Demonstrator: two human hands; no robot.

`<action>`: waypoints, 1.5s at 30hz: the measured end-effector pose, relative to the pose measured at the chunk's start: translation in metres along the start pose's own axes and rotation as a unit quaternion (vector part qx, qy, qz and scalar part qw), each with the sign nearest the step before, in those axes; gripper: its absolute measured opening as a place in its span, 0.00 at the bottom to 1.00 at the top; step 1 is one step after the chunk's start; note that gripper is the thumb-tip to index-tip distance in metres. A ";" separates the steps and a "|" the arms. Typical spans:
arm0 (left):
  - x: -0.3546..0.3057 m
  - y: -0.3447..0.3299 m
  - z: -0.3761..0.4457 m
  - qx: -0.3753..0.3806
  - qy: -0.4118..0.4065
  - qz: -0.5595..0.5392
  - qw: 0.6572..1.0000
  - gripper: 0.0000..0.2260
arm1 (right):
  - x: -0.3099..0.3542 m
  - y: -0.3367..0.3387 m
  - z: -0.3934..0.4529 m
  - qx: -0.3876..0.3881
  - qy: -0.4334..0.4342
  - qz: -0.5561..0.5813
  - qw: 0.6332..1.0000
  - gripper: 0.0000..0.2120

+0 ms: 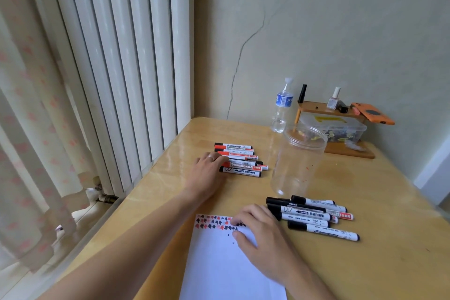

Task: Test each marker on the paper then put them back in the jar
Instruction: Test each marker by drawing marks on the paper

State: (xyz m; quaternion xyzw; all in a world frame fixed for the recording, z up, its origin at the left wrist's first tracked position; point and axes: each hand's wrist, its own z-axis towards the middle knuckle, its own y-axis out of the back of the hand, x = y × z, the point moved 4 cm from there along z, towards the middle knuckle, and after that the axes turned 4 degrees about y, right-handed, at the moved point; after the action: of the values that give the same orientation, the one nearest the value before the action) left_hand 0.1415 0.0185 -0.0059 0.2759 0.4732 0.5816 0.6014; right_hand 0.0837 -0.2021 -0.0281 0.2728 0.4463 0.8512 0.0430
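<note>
From the head camera, a wooden table [379, 202] carries a sheet of white paper [219, 268] at the near edge, its far strip covered with rows of red and black test marks. The right hand [263, 236] rests on the paper's right part, fingers loosely curled and holding nothing. The left hand [207, 173] reaches far left to a pile of red and black whiteboard markers [241, 161], its fingertips touching their capped ends; whether it grips one cannot be told. A second group of black-capped markers [314, 217] lies right of the paper. Between the groups the clear plastic jar [298, 161] stands upright. Behind it are a water bottle [282, 107] and a small wooden shelf [323, 107].
</note>
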 end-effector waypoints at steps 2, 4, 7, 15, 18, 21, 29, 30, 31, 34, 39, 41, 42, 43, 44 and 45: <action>-0.001 -0.002 0.003 -0.013 -0.007 -0.002 1.000 0.17 | 0.000 0.000 0.000 0.003 0.000 -0.001 1.000 0.08; -0.002 -0.003 0.004 -0.035 -0.014 -0.004 0.999 0.11 | 0.000 0.000 0.001 0.002 -0.001 0.000 1.000 0.08; -0.001 -0.003 0.001 -0.058 -0.017 -0.026 0.998 0.08 | 0.000 0.000 0.001 0.005 -0.008 0.002 1.000 0.08; 0.003 0.029 -0.041 -0.101 -0.013 -0.110 0.989 0.04 | 0.003 0.001 0.001 0.008 -0.013 0.001 1.000 0.09; 0.006 0.036 -0.070 -0.064 0.021 -0.141 0.988 0.05 | 0.004 0.002 0.000 0.002 -0.012 -0.004 1.000 0.08; 0.014 0.036 -0.101 -0.034 0.043 -0.143 0.988 0.03 | 0.005 0.001 0.000 0.002 -0.012 -0.006 1.000 0.08; 0.005 0.047 -0.126 -0.071 -0.001 -0.148 0.986 0.05 | 0.013 0.005 -0.004 -0.027 0.029 -0.042 0.998 0.08; 0.002 0.049 -0.127 -0.076 -0.024 -0.146 0.986 0.09 | 0.016 0.008 -0.004 -0.050 0.047 -0.053 0.996 0.06; -0.001 0.050 -0.129 -0.078 -0.050 -0.139 0.986 0.13 | 0.020 0.011 -0.004 -0.077 0.067 -0.073 0.992 0.05; -0.012 0.049 -0.133 -0.058 -0.135 -0.124 0.981 0.18 | 0.031 0.016 -0.005 -0.131 0.110 -0.146 0.974 0.05; -0.021 0.045 -0.137 -0.010 -0.195 -0.142 0.970 0.20 | 0.036 0.006 -0.004 -0.114 0.127 -0.187 0.967 0.07; -0.024 0.046 -0.138 0.003 -0.208 -0.150 0.967 0.19 | 0.036 0.004 -0.005 -0.118 0.126 -0.197 0.965 0.06; -0.026 0.047 -0.138 0.006 -0.213 -0.154 0.965 0.19 | 0.036 0.003 -0.005 -0.118 0.124 -0.207 0.963 0.07; -0.027 0.048 -0.138 0.008 -0.217 -0.156 0.964 0.19 | 0.036 0.003 -0.006 -0.116 0.123 -0.219 0.961 0.07; -0.027 0.049 -0.137 0.007 -0.219 -0.156 0.963 0.18 | 0.036 0.002 -0.006 -0.115 0.122 -0.231 0.958 0.08; -0.027 0.049 -0.137 0.005 -0.220 -0.153 0.963 0.17 | 0.036 0.001 -0.006 -0.117 0.120 -0.238 0.957 0.08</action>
State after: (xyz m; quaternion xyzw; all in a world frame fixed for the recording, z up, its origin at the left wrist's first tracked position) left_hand 0.0017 -0.0290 -0.0111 0.3241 0.3689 0.4054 0.7711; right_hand 0.0503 -0.1960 -0.0149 0.0477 0.3974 0.8891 0.2223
